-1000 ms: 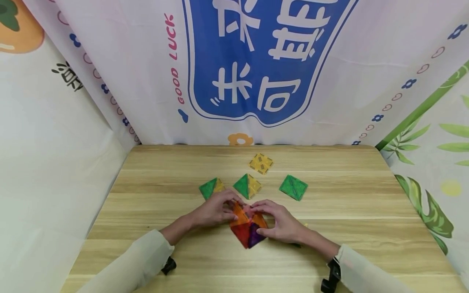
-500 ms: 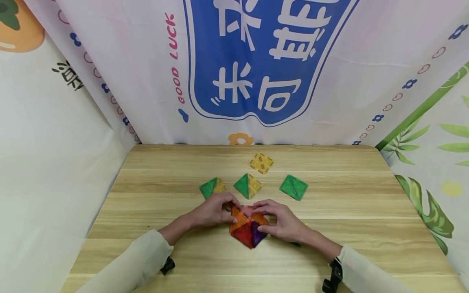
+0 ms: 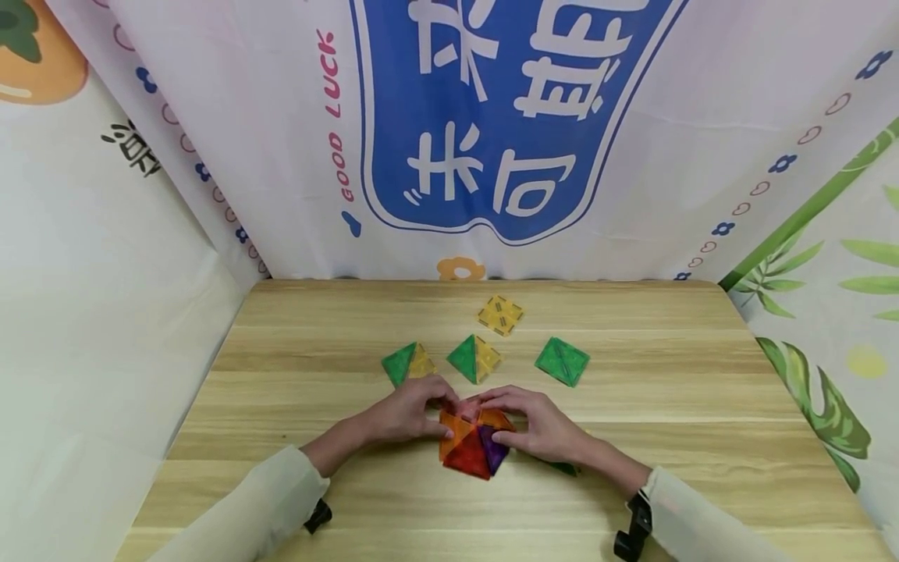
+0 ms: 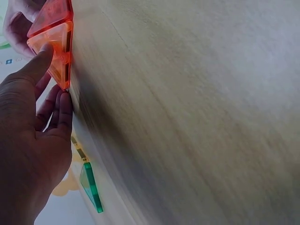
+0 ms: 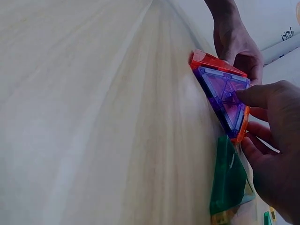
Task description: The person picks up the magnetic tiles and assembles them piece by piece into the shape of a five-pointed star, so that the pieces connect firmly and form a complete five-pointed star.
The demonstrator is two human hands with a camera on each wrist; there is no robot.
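**The little tile pyramid closes up between two hands**

Both hands are on the cluster of translucent tiles point(image 3: 474, 442) near the middle of the tabletop point(image 3: 295, 367), a bit toward the near edge. Compared with a second ago, the cluster looks tighter: the red and purple faces, which spread lower toward the near edge then, now stand pulled in under the orange ones, so the shape reads more compact and raised. I take that to mean the pieces are being folded up into a closed solid, and the job is close to snapping together.

The left hand point(image 3: 410, 410) has its grip clamped on the orange tile point(image 4: 52, 44); the wrist view shows the thumb pressing its face and the fingers curled behind. The right hand point(image 3: 541, 425) pinches the other side, its thumb on the purple tile point(image 5: 225, 96), with fingers wrapped behind the orange edge.

A green tile point(image 5: 227, 180) lies flat just beside the right hand. Farther off sit three small pyramids: green-and-yellow ones point(image 3: 407, 363) point(image 3: 475, 357), a green one point(image 3: 562, 361), and a yellow square tile point(image 3: 501, 314) beyond them.
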